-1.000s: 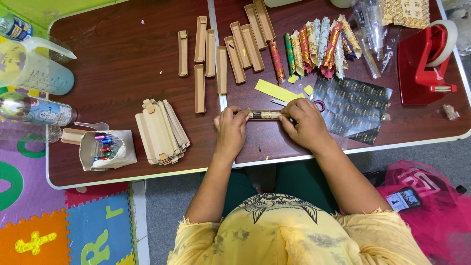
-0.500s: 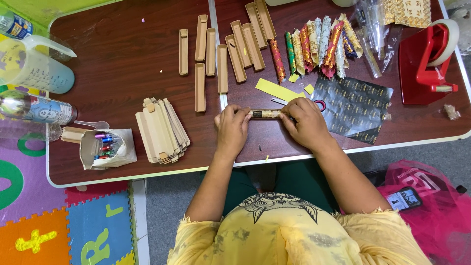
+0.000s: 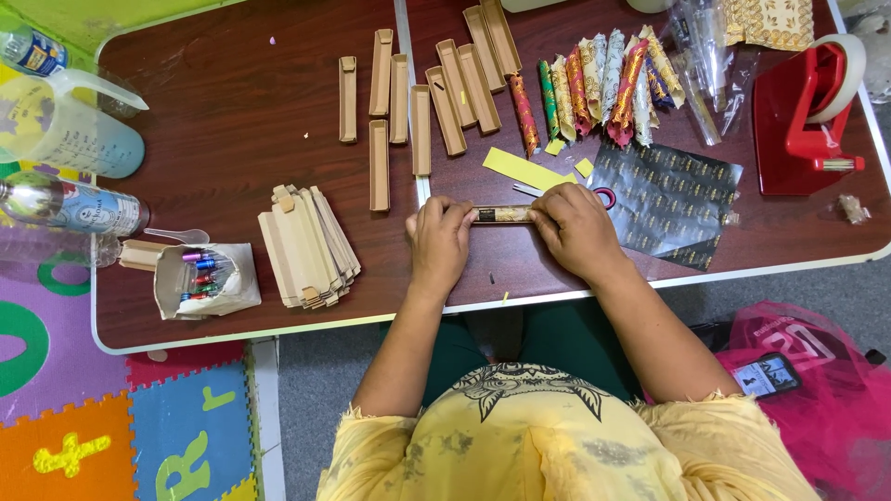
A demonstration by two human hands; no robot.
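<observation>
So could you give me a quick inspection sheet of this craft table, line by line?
Surface: dark brown table, two tops butted together.
Job's things: slim box wrapped in dark patterned paper, lying flat.
Clutter: open cardboard trays, stack of flat blanks, wrapped sticks, dark patterned sheet, red tape dispenser, bag of small tubes, bottle, jug.
Hands: left hand and right hand press the box's ends.
Cables: nothing seen.
Surroundings: foam letter mat, pink bag.
</observation>
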